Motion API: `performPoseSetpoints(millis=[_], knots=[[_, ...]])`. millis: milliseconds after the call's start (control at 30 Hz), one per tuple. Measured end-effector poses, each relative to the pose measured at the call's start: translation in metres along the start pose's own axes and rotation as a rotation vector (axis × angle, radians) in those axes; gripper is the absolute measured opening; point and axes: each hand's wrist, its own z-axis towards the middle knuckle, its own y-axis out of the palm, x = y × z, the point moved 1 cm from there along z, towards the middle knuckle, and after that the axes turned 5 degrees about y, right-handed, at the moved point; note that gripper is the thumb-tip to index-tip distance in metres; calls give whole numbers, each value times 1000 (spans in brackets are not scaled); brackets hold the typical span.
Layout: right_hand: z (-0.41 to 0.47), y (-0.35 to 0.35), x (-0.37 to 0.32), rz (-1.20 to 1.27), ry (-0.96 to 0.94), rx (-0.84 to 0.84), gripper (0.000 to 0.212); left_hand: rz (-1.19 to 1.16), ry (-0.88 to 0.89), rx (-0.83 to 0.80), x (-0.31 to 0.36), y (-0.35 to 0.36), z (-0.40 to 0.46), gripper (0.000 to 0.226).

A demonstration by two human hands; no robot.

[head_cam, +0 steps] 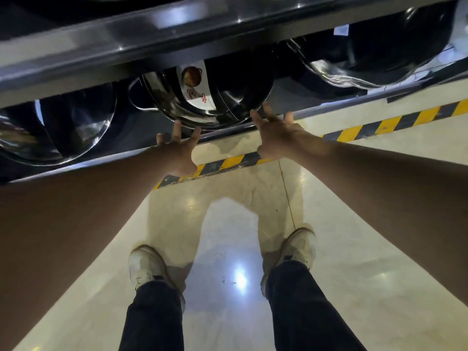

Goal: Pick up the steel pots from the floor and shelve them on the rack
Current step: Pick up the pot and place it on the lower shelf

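Note:
A shiny steel pot [217,102] with a picture label lies on the lower shelf of the rack [106,158], its base facing me. My left hand [178,148] reaches toward its lower left rim with fingers spread, fingertips at or just short of the metal. My right hand [276,133] does the same at its lower right rim, fingers straight and spread. Neither hand grips anything. Another steel pot [58,133] sits to the left on the same shelf, and a third [367,59] to the right.
An upper steel shelf edge [202,29] runs overhead across the view. Yellow-black hazard tape [354,127] marks the glossy tiled floor [354,224] along the rack. My two feet in pale shoes [147,267] stand on the floor below.

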Motion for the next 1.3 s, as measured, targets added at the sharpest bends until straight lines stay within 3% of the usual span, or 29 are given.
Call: performPoseSetpoints(millis=[200, 333, 533, 933, 1300], knots=[[15, -11, -3, -31, -44, 16, 103, -96, -16, 24, -13, -5, 8, 102], [-7, -26, 4, 12, -7, 44, 88, -78, 34, 79, -10, -18, -12, 101], [-93, -56, 25, 111, -36, 166, 79, -36, 94, 155, 23, -62, -84, 99], [-269, -139, 110, 306, 105, 462, 51, -100, 282, 219, 137, -186, -233, 80], [-277, -211, 247, 335, 169, 539, 85, -53, 272, 492, 229, -285, -220, 92]])
